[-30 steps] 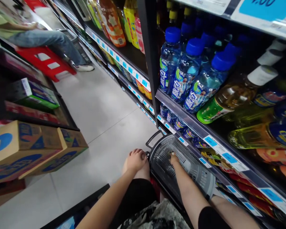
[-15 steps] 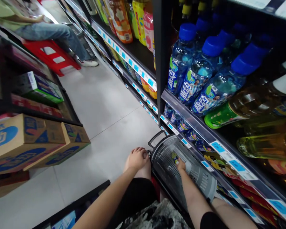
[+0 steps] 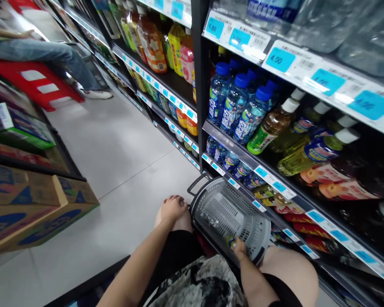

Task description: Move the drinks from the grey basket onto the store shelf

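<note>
My left hand (image 3: 173, 207) rests curled on my left knee, touching the rim of a grey plastic shopping basket (image 3: 220, 200) on the floor between my knees and the shelf. My right hand (image 3: 240, 248) is down at the basket's near edge, fingers closed round a small bottle (image 3: 231, 241) with a green and yellow label; only its top shows. Clear plastic lies in the basket's bottom.
Drink shelves (image 3: 243, 155) run along the right, with blue-capped bottles (image 3: 235, 104), yellow tea bottles (image 3: 275, 123) and blue price tags. Cardboard boxes (image 3: 35, 204) sit at the left. A person in jeans (image 3: 41, 53) sits on a red stool (image 3: 35, 83) up the aisle.
My right hand has drawn back from the middle of the basket to its near edge with the small bottle. The view has tilted up, showing more shelves. My left hand stayed on the knee.
</note>
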Tool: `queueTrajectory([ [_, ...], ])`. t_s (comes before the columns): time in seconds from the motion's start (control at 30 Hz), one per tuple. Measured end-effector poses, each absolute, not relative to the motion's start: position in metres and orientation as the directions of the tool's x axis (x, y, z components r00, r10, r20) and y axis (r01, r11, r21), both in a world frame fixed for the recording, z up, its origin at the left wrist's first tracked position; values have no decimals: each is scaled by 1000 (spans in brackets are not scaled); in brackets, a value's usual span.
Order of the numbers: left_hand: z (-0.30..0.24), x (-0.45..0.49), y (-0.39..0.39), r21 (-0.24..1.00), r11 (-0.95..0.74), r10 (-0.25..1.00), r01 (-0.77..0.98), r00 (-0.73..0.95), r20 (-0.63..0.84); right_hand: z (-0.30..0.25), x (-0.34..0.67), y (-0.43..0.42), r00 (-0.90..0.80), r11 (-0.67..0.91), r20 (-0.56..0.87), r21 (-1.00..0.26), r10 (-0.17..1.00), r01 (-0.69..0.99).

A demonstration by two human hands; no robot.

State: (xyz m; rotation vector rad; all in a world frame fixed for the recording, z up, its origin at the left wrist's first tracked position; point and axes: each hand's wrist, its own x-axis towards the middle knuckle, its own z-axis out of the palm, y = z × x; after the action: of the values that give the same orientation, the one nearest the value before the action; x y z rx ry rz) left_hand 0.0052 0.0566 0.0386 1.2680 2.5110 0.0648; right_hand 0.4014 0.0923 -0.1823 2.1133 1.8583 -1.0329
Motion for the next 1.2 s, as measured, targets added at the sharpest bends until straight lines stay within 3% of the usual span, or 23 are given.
queueTrajectory([
  [0.13,34,0,46,143,623,770,769,-571,-284,-163,395,105,31,-281,-554,-372,832,885],
  [0.3,35,-1,32,134,651,741,747,-587,-326,-106,379,129,27,-266,-412,-533,911,803],
  [0.47,40,2,27,142,666,726,732,-593,-349,16,376,135,26,-146,-167,-767,986,625],
  [0.63,38,4,31,159,669,725,726,-590,-356,162,376,155,128,-19,95,-730,987,684],
  [0.87,37,-2,34,162,672,718,722,-582,-381,290,376,195,199,241,336,-890,921,387],
  [1.03,37,-10,26,167,681,710,713,-585,-392,356,344,219,259,470,590,-786,765,401],
  [1.2,36,-13,20,187,683,715,706,-594,-367,379,309,253,178,490,688,-652,704,579],
])
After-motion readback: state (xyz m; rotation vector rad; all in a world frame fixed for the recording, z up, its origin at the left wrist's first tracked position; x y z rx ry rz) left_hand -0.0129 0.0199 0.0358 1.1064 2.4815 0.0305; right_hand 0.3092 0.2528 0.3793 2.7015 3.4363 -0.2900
